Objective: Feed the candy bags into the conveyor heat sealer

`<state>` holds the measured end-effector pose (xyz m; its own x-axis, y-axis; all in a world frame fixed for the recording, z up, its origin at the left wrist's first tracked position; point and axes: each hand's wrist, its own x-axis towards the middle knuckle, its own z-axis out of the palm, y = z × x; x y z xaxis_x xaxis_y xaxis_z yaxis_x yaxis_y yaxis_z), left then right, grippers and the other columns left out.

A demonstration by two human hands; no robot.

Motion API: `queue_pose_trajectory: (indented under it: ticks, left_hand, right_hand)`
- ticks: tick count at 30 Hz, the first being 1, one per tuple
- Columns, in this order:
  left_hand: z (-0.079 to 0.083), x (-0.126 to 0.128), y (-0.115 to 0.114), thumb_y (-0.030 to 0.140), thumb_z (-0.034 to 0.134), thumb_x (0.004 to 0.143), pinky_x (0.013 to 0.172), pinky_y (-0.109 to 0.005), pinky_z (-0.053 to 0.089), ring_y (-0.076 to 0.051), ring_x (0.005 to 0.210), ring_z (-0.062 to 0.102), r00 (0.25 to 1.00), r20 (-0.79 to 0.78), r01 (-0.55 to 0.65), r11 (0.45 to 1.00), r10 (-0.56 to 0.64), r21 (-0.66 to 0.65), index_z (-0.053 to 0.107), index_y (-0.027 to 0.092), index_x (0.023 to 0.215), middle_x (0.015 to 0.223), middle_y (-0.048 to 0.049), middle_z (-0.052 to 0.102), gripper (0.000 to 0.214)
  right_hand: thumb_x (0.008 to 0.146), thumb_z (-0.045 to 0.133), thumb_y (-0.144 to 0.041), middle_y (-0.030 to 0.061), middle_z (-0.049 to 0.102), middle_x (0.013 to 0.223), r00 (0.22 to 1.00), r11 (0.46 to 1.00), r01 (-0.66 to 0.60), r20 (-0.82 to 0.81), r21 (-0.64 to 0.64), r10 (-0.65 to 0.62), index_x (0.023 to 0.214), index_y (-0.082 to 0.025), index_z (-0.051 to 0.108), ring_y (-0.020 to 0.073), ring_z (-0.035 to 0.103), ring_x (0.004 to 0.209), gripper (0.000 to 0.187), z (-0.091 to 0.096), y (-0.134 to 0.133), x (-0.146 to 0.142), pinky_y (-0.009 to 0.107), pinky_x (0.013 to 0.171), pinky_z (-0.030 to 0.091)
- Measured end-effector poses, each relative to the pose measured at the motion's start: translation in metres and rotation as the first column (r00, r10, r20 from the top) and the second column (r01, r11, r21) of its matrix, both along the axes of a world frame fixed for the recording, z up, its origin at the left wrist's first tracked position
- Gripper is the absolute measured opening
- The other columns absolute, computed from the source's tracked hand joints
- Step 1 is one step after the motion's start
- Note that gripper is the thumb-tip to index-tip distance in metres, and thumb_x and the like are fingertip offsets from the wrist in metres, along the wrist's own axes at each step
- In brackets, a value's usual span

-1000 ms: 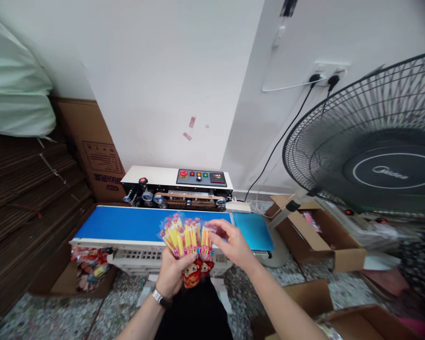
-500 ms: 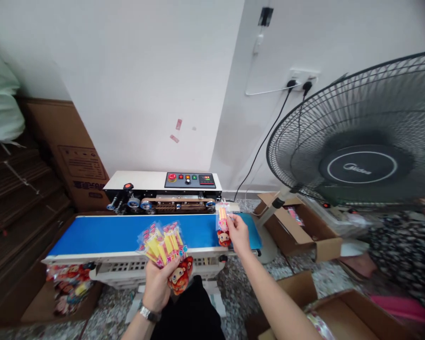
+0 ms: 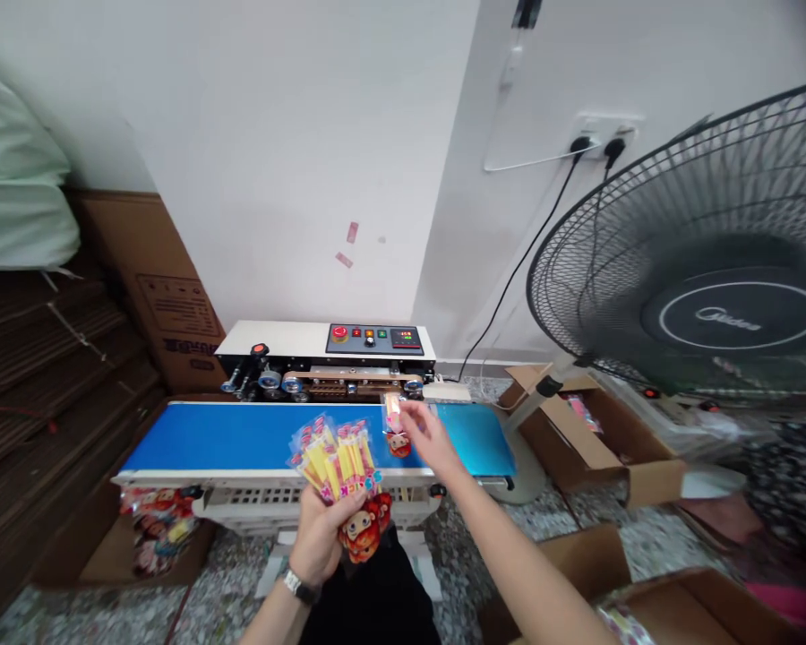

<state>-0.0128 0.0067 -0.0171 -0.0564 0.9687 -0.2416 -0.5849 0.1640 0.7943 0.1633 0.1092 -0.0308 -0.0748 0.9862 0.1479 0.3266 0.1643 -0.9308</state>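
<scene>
Several packets [image 3: 339,461] fan from our clasped left hand [image 3: 319,537] — our half-curled right hand [image 3: 433,442] meets one packet [image 3: 398,445] over the belt [image 3: 235,437], grip uncertain.

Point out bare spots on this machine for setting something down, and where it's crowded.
The blue belt is bare left of the fanned packets in the left hand. The lighter blue plate is bare too, between the right hand and the fan stand. Crowded: mid-belt, where the right hand is at a single packet beside those fanned ones.

Two hands [image 3: 317,539] [image 3: 430,437], one fan [image 3: 742,313], packets [image 3: 339,461] (maybe five-plus)
</scene>
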Motion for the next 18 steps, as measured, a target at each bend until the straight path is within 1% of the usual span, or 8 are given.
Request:
queue_pose_trajectory:
  ticks: [2, 4, 6, 8, 12, 13, 16, 18]
  left_hand:
    - [0.000, 0.001, 0.000, 0.012, 0.076, 0.056, 0.077, -0.037, 0.051, -0.026, 0.082, 0.066, 1.000, 0.006, 0.009, 1.000, -0.009, 0.014, 0.062, 0.013, 0.099, 0.093, -0.0105, 0.071, 0.045]
    - [0.001, 0.002, 0.000, 0.012, 0.076, 0.056, 0.078, -0.038, 0.051, -0.026, 0.082, 0.066, 1.000, 0.018, 0.013, 1.000, -0.014, 0.022, 0.061, 0.013, 0.103, 0.095, -0.0114, 0.070, 0.050]
    - [0.001, 0.004, 0.000, 0.012, 0.076, 0.056, 0.078, -0.038, 0.050, -0.026, 0.083, 0.066, 1.000, 0.029, 0.001, 1.000, -0.002, 0.022, 0.060, 0.013, 0.106, 0.097, -0.0119, 0.070, 0.052]
    - [0.001, 0.006, -0.001, 0.013, 0.075, 0.057, 0.078, -0.038, 0.050, -0.026, 0.083, 0.066, 0.999, 0.029, -0.021, 1.000, 0.021, 0.011, 0.060, 0.014, 0.106, 0.096, -0.0112, 0.070, 0.051]
    - [0.001, 0.007, 0.000, 0.013, 0.075, 0.058, 0.078, -0.037, 0.050, -0.025, 0.084, 0.065, 0.999, 0.031, -0.016, 1.000, 0.015, 0.023, 0.062, 0.014, 0.103, 0.097, -0.0109, 0.070, 0.047]
    - [0.001, 0.007, 0.000, 0.014, 0.075, 0.058, 0.078, -0.037, 0.050, -0.025, 0.084, 0.065, 1.000, 0.027, -0.005, 1.000, 0.004, 0.026, 0.063, 0.014, 0.102, 0.097, -0.0113, 0.070, 0.045]
    - [-0.001, 0.002, 0.001, 0.015, 0.075, 0.059, 0.074, -0.033, 0.051, -0.023, 0.079, 0.066, 1.000, -0.005, 0.016, 1.000, -0.016, -0.006, 0.065, 0.012, 0.096, 0.092, -0.0114, 0.071, 0.039]
    - [-0.003, -0.001, 0.000, 0.016, 0.076, 0.058, 0.074, -0.032, 0.051, -0.023, 0.080, 0.066, 1.000, -0.021, 0.012, 0.999, -0.013, -0.032, 0.065, 0.012, 0.096, 0.092, -0.0114, 0.071, 0.040]
  right_hand:
    - [0.082, 0.051, -0.039, 0.0039, 0.062, 0.091, 0.971, 0.975, -0.220, -0.099, 0.007, 0.220, 0.098, -0.020, 0.058, 0.0165, 0.058, 0.080, 0.026, 0.012, -0.024, -0.011, 0.027, 0.068, 0.047]
    - [0.081, 0.053, -0.038, 0.0023, 0.061, 0.083, 0.964, 0.969, -0.245, -0.102, 0.029, 0.247, 0.086, -0.019, 0.060, 0.0148, 0.056, 0.075, 0.021, 0.022, -0.042, -0.017, 0.025, 0.066, 0.045]
    - [0.083, 0.051, -0.038, 0.0011, 0.059, 0.076, 0.983, 0.991, -0.131, -0.121, 0.040, 0.135, 0.079, -0.018, 0.058, 0.0133, 0.054, 0.069, 0.022, 0.025, -0.052, -0.021, 0.023, 0.062, 0.043]
    - [0.083, 0.050, -0.039, 0.0005, 0.058, 0.074, 0.977, 0.999, -0.039, -0.208, 0.016, 0.041, 0.083, -0.019, 0.056, 0.0129, 0.054, 0.067, 0.022, 0.024, -0.056, -0.024, 0.023, 0.060, 0.044]
    - [0.079, 0.056, -0.041, 0.0015, 0.062, 0.079, 0.929, 0.996, -0.057, -0.370, -0.064, 0.029, 0.098, -0.020, 0.051, 0.0148, 0.058, 0.069, 0.028, 0.014, -0.054, -0.026, 0.025, 0.061, 0.047]
    - [0.078, 0.057, -0.041, 0.0018, 0.063, 0.079, 0.923, 0.997, -0.032, -0.384, -0.071, 0.002, 0.099, -0.021, 0.051, 0.0151, 0.059, 0.069, 0.030, 0.011, -0.050, -0.023, 0.025, 0.060, 0.048]
    - [0.076, 0.056, -0.046, 0.0016, 0.063, 0.077, 0.915, 0.982, 0.173, -0.356, -0.080, -0.191, 0.097, -0.020, 0.051, 0.0153, 0.059, 0.064, 0.034, -0.001, -0.028, 0.003, 0.025, 0.056, 0.047]
    - [0.075, 0.052, -0.048, 0.0011, 0.063, 0.071, 0.919, 0.947, 0.310, -0.230, -0.085, -0.321, 0.097, -0.019, 0.051, 0.0161, 0.059, 0.059, 0.038, -0.011, -0.008, 0.030, 0.026, 0.052, 0.046]
